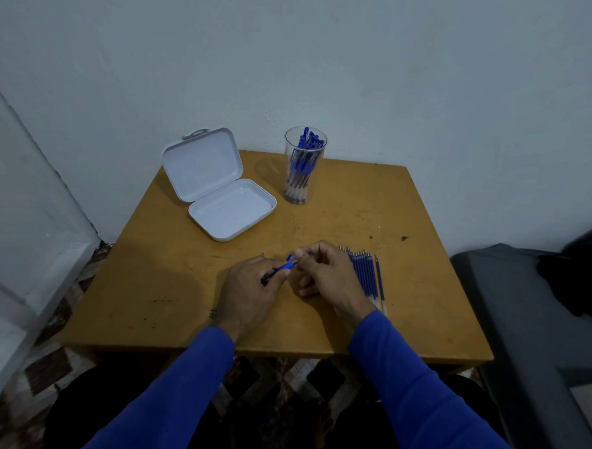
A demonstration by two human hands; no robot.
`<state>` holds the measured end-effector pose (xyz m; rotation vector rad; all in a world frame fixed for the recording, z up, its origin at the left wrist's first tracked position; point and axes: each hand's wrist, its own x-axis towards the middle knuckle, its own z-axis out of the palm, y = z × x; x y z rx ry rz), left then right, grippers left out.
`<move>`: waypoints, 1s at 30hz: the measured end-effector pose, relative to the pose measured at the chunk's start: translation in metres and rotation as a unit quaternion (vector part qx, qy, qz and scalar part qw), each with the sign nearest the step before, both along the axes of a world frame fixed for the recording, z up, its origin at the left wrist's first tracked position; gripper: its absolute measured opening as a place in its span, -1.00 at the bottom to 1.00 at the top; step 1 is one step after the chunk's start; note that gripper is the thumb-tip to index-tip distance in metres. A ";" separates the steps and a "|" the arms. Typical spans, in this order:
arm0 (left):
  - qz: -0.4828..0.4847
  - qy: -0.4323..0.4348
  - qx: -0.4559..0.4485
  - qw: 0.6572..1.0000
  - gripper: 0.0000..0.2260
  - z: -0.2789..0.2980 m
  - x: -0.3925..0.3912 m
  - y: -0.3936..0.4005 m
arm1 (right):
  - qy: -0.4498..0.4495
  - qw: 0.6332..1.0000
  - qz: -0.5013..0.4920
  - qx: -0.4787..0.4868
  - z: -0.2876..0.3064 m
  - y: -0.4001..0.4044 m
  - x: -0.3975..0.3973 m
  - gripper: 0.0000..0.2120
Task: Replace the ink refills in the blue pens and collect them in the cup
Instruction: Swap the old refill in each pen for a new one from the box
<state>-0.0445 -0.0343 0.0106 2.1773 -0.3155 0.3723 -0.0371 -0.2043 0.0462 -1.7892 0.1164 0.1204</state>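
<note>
My left hand [248, 289] grips a blue pen [282, 267] above the middle of the wooden table [189, 278], its blue end pointing right. My right hand [326, 273] pinches that blue end with curled fingers. Just right of my right hand, a row of several blue ink refills [368, 275] lies flat on the table, partly hidden by the hand. A clear plastic cup [304, 165] stands at the back of the table with several blue pens upright in it.
An open white plastic case [219, 186] lies at the back left, its lid raised and its tray bare. A white wall runs behind the table. A dark grey seat [525, 300] sits off the table's right edge.
</note>
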 end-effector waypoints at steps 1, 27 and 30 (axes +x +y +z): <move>-0.003 -0.004 -0.003 1.000 -0.85 0.000 0.000 0.000 | 0.000 1.000 0.008 0.010 0.000 -0.001 0.000 -0.89; 0.000 -0.020 0.002 1.000 -0.84 -0.004 0.002 0.001 | -0.002 0.999 -0.012 -0.042 0.003 0.005 0.001 -0.88; 0.004 -0.032 0.014 0.999 -0.84 -0.005 0.001 0.001 | -0.007 0.998 -0.012 -0.058 0.001 0.006 0.003 -0.87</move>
